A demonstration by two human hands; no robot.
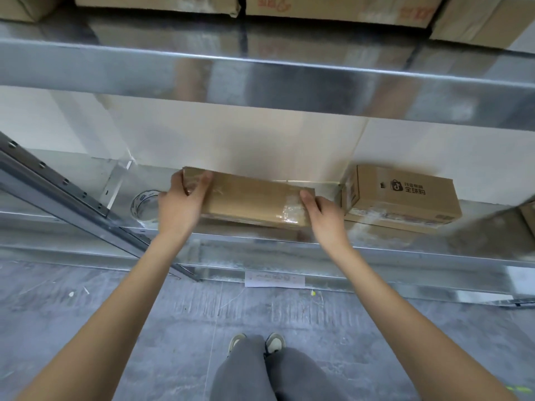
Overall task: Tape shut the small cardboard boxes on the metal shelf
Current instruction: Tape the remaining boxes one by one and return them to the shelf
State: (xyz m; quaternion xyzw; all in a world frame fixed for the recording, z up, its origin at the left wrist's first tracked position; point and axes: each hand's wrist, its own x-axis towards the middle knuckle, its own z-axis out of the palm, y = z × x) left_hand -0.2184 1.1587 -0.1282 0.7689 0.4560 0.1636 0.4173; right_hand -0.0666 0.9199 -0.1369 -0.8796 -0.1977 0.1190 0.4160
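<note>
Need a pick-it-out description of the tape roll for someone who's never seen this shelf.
Find the lower metal shelf at arm level. On it, the left hand grips the left end of a long cardboard box. The tape roll lies just left of that hand: the only round, clear thing there, the rest being brown boxes.

A clear tape roll [144, 206] and a printed cardboard box [401, 195] flank the long taped cardboard box [249, 201], leaving narrow gaps under the upper metal shelf beam [260, 79].

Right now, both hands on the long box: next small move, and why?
Probably slide the long box aside toward the printed box. Clear tape already shows at both ends, under the left hand and the right hand, so it looks sealed. The tape roll lies idle on the shelf.
</note>
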